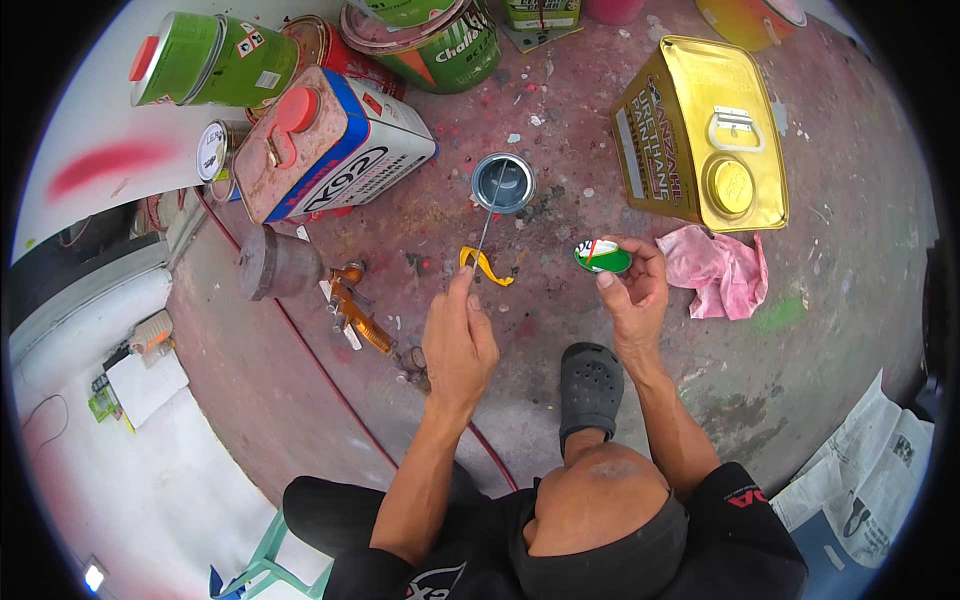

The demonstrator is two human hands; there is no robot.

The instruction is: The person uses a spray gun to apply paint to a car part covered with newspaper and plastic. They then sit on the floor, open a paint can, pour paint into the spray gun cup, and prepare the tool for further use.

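My left hand (458, 345) is closed round a thin metal rod (485, 232). The rod's far end reaches into a small open can (503, 184) of dark grey-blue liquid on the floor. Beside the rod, just beyond my left fingers, lies a curved yellow strip (488, 268). Between thumb and fingers, my right hand (640, 300) pinches a small round green-and-white lid (603, 257), held above the floor to the right of the can. A crumpled, pink-stained cloth (715, 270) lies just right of that hand.
An orange spray gun (358, 312) with a grey cup lies left of my left hand, by a red hose (320, 355). A white-and-blue rectangular tin (345, 150) and green paint cans (445, 50) stand far left; a gold tin (710, 140) stands far right. Newspaper (865, 480) lies lower right.
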